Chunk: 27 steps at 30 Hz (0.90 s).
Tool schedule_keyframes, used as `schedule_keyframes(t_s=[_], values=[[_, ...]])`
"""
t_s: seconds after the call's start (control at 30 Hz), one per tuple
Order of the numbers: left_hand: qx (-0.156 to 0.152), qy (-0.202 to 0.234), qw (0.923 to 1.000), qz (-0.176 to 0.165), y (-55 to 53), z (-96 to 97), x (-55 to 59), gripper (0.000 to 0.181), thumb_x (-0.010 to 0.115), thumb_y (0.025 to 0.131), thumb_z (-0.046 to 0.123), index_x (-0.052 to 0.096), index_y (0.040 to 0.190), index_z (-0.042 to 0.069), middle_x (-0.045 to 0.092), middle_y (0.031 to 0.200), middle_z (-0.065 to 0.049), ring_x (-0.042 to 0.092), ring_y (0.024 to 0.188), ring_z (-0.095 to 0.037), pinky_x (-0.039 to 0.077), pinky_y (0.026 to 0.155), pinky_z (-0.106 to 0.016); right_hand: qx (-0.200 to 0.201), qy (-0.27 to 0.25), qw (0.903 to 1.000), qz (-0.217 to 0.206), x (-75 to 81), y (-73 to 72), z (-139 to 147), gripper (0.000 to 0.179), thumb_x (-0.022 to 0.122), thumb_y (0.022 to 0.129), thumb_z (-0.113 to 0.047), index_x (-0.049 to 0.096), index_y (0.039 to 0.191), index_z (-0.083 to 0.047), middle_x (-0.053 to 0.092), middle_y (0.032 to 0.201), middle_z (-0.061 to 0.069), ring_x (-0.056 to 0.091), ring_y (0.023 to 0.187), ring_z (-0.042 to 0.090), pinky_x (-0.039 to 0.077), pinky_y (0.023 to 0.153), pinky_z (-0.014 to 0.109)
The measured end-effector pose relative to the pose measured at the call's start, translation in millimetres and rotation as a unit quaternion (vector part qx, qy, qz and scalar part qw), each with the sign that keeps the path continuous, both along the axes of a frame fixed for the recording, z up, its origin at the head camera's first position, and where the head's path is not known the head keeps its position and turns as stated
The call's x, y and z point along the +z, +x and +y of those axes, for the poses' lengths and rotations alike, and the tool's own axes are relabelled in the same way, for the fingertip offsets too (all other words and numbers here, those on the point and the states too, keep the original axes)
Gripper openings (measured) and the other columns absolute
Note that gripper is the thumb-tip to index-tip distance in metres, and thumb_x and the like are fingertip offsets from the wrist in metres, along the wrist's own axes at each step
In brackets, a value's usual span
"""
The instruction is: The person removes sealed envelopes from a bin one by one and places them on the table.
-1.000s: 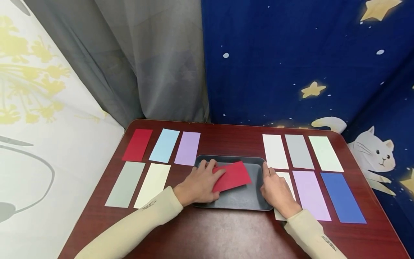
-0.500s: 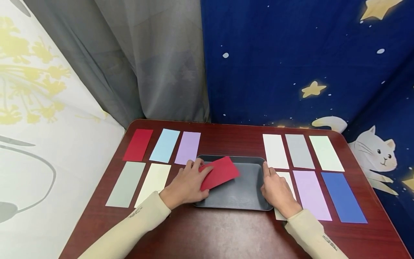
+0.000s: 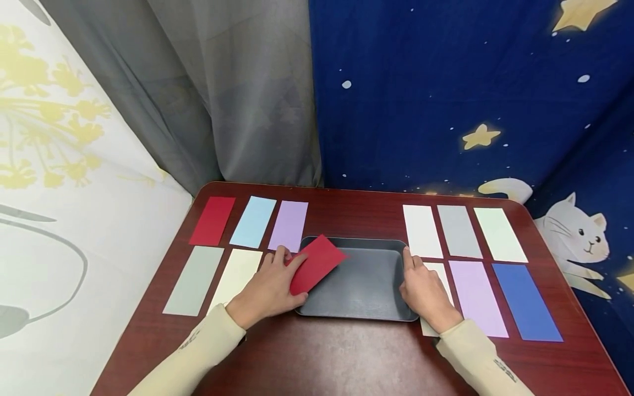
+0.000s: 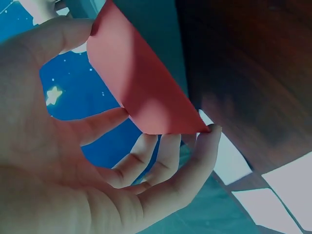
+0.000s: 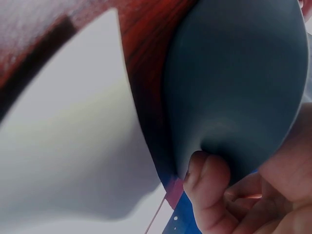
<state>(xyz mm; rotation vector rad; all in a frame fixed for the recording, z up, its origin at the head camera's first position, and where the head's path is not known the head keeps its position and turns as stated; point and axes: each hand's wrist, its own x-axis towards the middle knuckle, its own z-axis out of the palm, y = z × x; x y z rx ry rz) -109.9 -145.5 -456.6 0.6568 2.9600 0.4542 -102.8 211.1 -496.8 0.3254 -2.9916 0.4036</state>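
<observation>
My left hand holds a red card tilted over the left end of a dark grey tray. In the left wrist view the thumb and fingertips touch the edges of the red card, and its face looks slightly bowed. At the tray's right end, my right hand grips the rim. The right wrist view has curled fingers against the dark wall of the tray. Part of an off-white card is hidden beneath the right hand.
Left of the tray lie a darker red card, a light blue card, a purple card, a grey-green card and a cream card. On the right are several more, including a blue card. Curtains hang behind the table.
My left hand has moved left with the red card, from the tray's middle to its left end, and the card has turned. The right hand has stayed at the tray's rim.
</observation>
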Motion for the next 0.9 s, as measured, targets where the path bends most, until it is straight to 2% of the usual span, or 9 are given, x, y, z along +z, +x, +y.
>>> schedule_keyframes(t_s=[0.17, 0.37, 0.53, 0.7, 0.9], values=[[0.023, 0.019, 0.9995, -0.007, 7.6, -11.6, -1.9, 0.084, 0.090, 0.080, 0.032, 0.060, 0.155, 0.006, 0.051, 0.128, -0.018, 0.054, 0.106, -0.033, 0.059, 0.070, -0.041, 0.000, -0.001, 1.0000, -0.005, 0.6, 0.2, 0, 0.078, 0.075, 0.083, 0.007, 0.045, 0.153, 0.020, 0.065, 0.121, 0.037, 0.054, 0.051, 0.029, 0.052, 0.050, 0.046], [0.048, 0.035, 0.9981, -0.017, 15.2, -22.9, -5.5, 0.084, 0.089, 0.082, 0.034, 0.059, 0.155, 0.005, 0.048, 0.119, -0.014, 0.052, 0.094, -0.028, 0.052, 0.070, -0.038, 0.000, -0.004, 1.0000, -0.004, 0.8, 0.7, 0, 0.077, 0.075, 0.083, 0.008, 0.045, 0.152, 0.020, 0.065, 0.119, 0.037, 0.054, 0.051, 0.029, 0.052, 0.050, 0.046], [0.078, 0.048, 0.9953, -0.032, 19.6, -30.4, -4.3, 0.088, 0.090, 0.081, 0.037, 0.057, 0.156, 0.006, 0.048, 0.119, -0.014, 0.053, 0.091, -0.028, 0.053, 0.069, -0.037, 0.002, -0.004, 1.0000, -0.003, 1.3, 0.6, 0, 0.077, 0.075, 0.082, 0.008, 0.045, 0.152, 0.020, 0.065, 0.119, 0.037, 0.054, 0.051, 0.028, 0.052, 0.050, 0.045], [0.108, 0.049, 0.9920, -0.045, 22.0, -37.3, -4.5, 0.089, 0.089, 0.079, 0.037, 0.057, 0.155, 0.003, 0.050, 0.118, -0.017, 0.056, 0.089, -0.027, 0.054, 0.069, -0.038, 0.004, -0.002, 1.0000, 0.000, 2.4, 0.8, 0, 0.078, 0.076, 0.081, 0.008, 0.045, 0.152, 0.021, 0.065, 0.119, 0.037, 0.053, 0.051, 0.028, 0.051, 0.049, 0.045], [0.135, 0.036, 0.9883, -0.062, 25.5, -43.7, -7.4, 0.088, 0.086, 0.083, 0.040, 0.055, 0.156, 0.001, 0.050, 0.116, -0.018, 0.054, 0.083, -0.026, 0.051, 0.067, -0.039, 0.005, -0.004, 1.0000, 0.001, 3.3, 1.8, 0, 0.077, 0.075, 0.082, 0.008, 0.045, 0.152, 0.021, 0.065, 0.119, 0.037, 0.054, 0.052, 0.028, 0.051, 0.050, 0.046]])
